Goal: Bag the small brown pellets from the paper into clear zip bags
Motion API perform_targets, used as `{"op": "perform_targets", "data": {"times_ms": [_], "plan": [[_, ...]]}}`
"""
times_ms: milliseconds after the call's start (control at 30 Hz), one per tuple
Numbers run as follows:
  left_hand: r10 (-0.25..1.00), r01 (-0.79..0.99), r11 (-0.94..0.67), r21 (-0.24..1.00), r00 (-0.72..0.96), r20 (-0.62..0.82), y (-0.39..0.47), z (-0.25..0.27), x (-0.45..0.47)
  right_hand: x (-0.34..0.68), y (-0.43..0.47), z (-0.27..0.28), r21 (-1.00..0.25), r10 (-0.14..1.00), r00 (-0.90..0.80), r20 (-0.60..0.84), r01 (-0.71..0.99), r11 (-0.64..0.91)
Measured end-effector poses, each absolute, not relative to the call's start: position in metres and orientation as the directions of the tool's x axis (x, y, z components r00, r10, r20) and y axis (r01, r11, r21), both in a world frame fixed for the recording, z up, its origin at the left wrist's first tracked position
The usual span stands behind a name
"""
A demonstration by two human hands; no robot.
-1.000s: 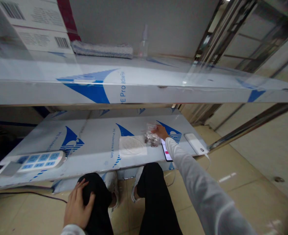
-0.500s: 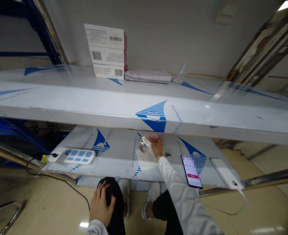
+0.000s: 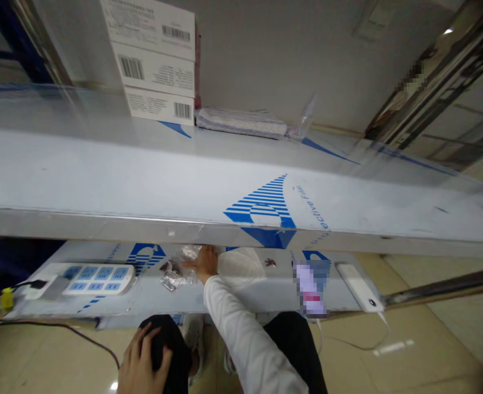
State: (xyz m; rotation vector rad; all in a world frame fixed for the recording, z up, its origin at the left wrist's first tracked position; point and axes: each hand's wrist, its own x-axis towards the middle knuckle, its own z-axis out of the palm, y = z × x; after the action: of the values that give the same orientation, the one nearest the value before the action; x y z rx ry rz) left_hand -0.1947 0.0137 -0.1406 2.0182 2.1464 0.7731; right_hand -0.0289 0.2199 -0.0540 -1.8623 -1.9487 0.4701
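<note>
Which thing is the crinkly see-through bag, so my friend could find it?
Look at the lower shelf, under the big upper shelf. Between the white power strip and the pale sheet, find the right hand; the clear plastic bag is beside it, on the power strip's side. Unlike the flat sheet, it is crumpled and shiny, with dark bits showing through.

"Protective Film" on upper shelf [image 3: 143,175]; white boxes [image 3: 163,76]: barcodes, print too small.

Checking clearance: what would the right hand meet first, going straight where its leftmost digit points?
Probably the clear plastic bag by the right hand, then perhaps the power strip; depth unclear.
</note>
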Motion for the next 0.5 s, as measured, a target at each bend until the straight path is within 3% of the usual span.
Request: {"op": "perform_targets", "data": {"times_ms": [133,367,500], "plan": [[0.962,0.901,-0.012,0.435,-0.108,0.252,0.015,-0.146,-0.199,0.035,0.214,-0.048,-0.429,0.990,0.050,0.130,0.903,0.011],[0.968,0.910,-0.014,0.415,-0.091,0.233,0.016,-0.149,-0.198,0.191,0.203,-0.042,-0.323,0.909,0.413,0.056,0.869,-0.375],[0.968,0.902,0.024,0.432,-0.129,0.215,0.016,-0.142,-0.193,0.218,0.202,-0.045,-0.293,0.859,0.511,0.038,0.827,-0.480]]}}
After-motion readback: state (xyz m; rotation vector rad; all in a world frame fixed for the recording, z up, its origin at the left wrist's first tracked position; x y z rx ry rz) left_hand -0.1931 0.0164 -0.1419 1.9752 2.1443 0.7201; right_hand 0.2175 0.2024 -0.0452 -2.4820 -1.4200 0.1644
